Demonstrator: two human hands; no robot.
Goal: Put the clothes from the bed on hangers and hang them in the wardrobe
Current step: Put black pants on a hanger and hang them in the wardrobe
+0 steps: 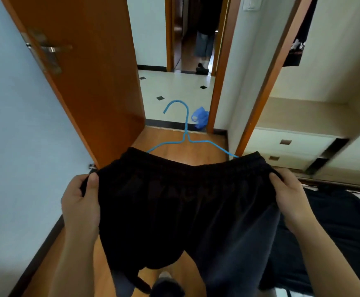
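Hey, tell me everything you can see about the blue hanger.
The blue hanger is thin, like coated wire, with an open curved hook on top, a straight neck and two sloping shoulders. It stands upright, with the hook opening to the left. Both shoulder ends disappear behind the waistband of the black shorts, which the left hand and right hand grip at either side. Its lower part is hidden, and so is whether either hand touches it.

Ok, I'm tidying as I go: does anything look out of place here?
A crumpled blue bag lies on the floor at the doorway, against the door frame, like litter. The black shorts and blue hanger look fine.
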